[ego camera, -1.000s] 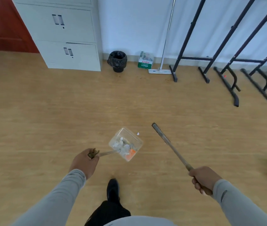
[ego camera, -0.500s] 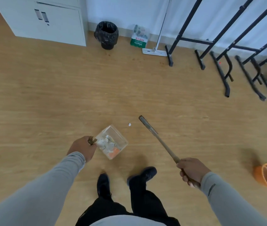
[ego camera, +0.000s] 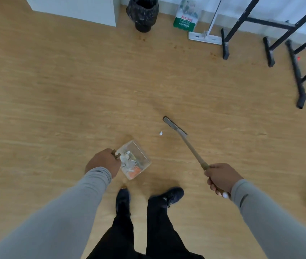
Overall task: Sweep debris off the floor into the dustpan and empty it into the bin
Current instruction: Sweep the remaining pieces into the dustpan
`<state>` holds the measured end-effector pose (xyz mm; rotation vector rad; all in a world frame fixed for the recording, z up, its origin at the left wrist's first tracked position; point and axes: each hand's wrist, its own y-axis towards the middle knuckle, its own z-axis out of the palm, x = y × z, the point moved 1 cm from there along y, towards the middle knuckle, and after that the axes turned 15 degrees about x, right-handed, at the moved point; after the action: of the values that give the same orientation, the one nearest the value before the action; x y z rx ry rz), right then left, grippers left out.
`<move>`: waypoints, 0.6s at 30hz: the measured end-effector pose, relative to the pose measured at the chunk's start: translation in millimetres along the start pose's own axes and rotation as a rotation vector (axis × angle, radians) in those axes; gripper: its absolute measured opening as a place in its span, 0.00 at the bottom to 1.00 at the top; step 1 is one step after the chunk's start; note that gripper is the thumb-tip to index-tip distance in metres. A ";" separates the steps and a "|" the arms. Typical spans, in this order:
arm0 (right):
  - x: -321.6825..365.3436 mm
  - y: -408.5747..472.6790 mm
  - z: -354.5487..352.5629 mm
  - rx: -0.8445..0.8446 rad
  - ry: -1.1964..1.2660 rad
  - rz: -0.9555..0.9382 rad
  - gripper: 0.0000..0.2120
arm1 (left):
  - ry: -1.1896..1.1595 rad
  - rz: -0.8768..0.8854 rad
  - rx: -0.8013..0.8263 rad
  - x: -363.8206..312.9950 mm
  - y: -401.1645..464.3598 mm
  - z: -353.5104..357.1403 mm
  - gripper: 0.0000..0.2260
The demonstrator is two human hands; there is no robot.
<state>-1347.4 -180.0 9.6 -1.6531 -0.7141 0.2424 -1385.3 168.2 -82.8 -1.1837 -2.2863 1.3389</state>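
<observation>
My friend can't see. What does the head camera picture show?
A person's left hand holds a clear dustpan with scraps inside, and their right hand holds a brush beside a small white scrap on the wooden floor. A black bin stands by the far wall.

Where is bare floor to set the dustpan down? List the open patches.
Bare floor lies left of the dustpan, out to the cabinet, and ahead between the brush and the bin. It is crowded by the paper scrap, the shoes and the rack feet.
</observation>
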 end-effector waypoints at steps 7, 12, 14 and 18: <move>17.8 78.2 17.2 0.069 -0.247 0.083 0.09 | 0.025 -0.014 -0.051 -23.8 15.5 -5.8 0.09; 1.0 55.2 36.3 0.303 -0.311 0.141 0.10 | 0.025 0.003 -0.052 -23.6 16.8 -9.8 0.09; -7.5 29.1 12.3 0.372 -0.213 0.105 0.10 | 0.023 0.012 -0.047 -23.3 15.8 -11.6 0.09; -22.4 -8.3 -40.8 0.358 0.103 0.091 0.18 | 0.005 0.031 -0.035 -22.8 13.5 -11.4 0.09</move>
<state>-1345.9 -225.7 21.3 -1.3459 -0.4861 0.3279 -1357.2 161.8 -83.4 -1.2365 -2.3063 1.3097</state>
